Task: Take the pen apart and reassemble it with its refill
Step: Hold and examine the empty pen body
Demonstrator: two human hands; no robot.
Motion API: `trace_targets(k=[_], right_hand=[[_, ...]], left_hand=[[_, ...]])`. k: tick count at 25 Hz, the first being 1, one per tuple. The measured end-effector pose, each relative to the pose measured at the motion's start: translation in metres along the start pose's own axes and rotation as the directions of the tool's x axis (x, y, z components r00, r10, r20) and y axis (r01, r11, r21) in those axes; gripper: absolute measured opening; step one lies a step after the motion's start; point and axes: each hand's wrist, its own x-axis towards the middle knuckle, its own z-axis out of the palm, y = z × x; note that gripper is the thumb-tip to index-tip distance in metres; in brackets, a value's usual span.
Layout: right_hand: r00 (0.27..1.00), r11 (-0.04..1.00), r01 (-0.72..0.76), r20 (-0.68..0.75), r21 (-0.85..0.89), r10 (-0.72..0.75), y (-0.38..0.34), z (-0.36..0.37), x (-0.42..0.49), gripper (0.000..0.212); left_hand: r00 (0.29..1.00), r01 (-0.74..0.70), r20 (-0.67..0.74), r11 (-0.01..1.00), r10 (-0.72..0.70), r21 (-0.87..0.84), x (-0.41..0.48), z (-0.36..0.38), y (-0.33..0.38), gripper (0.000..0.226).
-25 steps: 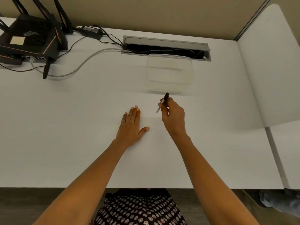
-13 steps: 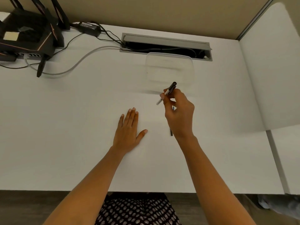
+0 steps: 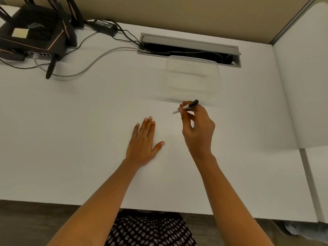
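A pen (image 3: 192, 104) with a black upper part and a white lower end is pinched between the thumb and fingers of my right hand (image 3: 198, 128), raised above the white desk (image 3: 88, 139). It points its black end up and to the right, its white tip down and to the left. My left hand (image 3: 143, 141) lies flat on the desk, palm down, fingers together and thumb spread, holding nothing, a short way left of the right hand.
A clear plastic container (image 3: 192, 77) stands just beyond the pen. Behind it is a cable slot (image 3: 190, 48) in the desk. A black router (image 3: 35, 32) with antennas, a power brick (image 3: 104, 25) and cables sit at the far left. A white partition (image 3: 305, 77) rises at right.
My right hand has lifted the pen off the desk and tilted it flatter. The left hand has stayed flat in place. The camera view has shifted slightly.
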Motion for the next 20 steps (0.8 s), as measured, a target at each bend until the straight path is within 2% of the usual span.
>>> trace_targets(k=[2,3,4,7,9,11,13,14,16,17,18,20], right_hand=[[0.961,0.984,-0.110,0.236,-0.139,0.141,0.008,0.005,-0.015,0.016],[0.932,0.970,-0.141,0.305,-0.198,0.198,0.011,0.003,-0.022,0.019],[0.942,0.973,-0.145,0.276,-0.180,0.192,0.011,0.002,-0.023,0.018],[0.990,0.990,-0.140,0.021,-0.033,0.141,0.000,-0.005,-0.004,0.011],[0.992,0.991,-0.111,-0.048,0.073,0.115,-0.014,-0.017,0.014,0.010],[0.987,0.989,0.004,-0.157,0.145,0.019,-0.026,-0.032,0.030,0.010],[0.966,0.985,0.143,-0.231,0.094,-0.118,-0.025,-0.034,0.030,0.011],[0.974,0.991,0.126,-0.194,0.043,-0.115,-0.019,-0.027,0.020,0.009],[1.000,0.994,-0.017,0.011,-0.109,0.018,-0.004,-0.009,-0.016,0.004],[0.997,0.990,-0.028,0.069,-0.138,0.038,0.003,0.000,-0.021,0.003],[0.994,0.990,-0.051,0.086,-0.132,0.063,0.012,0.007,-0.020,0.003],[0.990,0.989,-0.112,0.080,-0.099,0.120,0.020,0.006,-0.021,0.004]], left_hand=[[1.000,0.001,0.005,1.000,-0.001,-0.018,0.002,-0.001,-0.001,0.082],[1.000,-0.002,0.014,1.000,0.002,-0.015,-0.001,0.001,0.000,0.082],[1.000,-0.008,-0.007,1.000,0.008,0.009,-0.002,0.003,0.000,0.082],[1.000,-0.006,0.014,1.000,0.006,-0.005,0.000,0.000,0.000,0.081],[1.000,-0.005,-0.019,1.000,0.005,0.011,-0.001,0.003,0.000,0.081],[1.000,0.002,0.016,1.000,-0.002,-0.002,0.001,0.001,-0.001,0.081],[1.000,-0.001,-0.006,1.000,0.001,0.003,0.000,0.001,0.000,0.081],[1.000,-0.004,-0.019,1.000,0.004,-0.003,0.002,0.002,-0.001,0.081],[1.000,-0.016,0.023,1.000,0.017,-0.015,-0.001,0.002,0.000,0.081],[0.999,-0.021,-0.034,1.000,0.021,0.006,0.002,0.003,-0.001,0.081],[0.999,-0.005,-0.054,1.000,0.006,0.009,0.004,0.003,-0.001,0.081],[1.000,-0.022,-0.005,1.000,0.022,-0.018,0.000,0.001,0.001,0.081]])
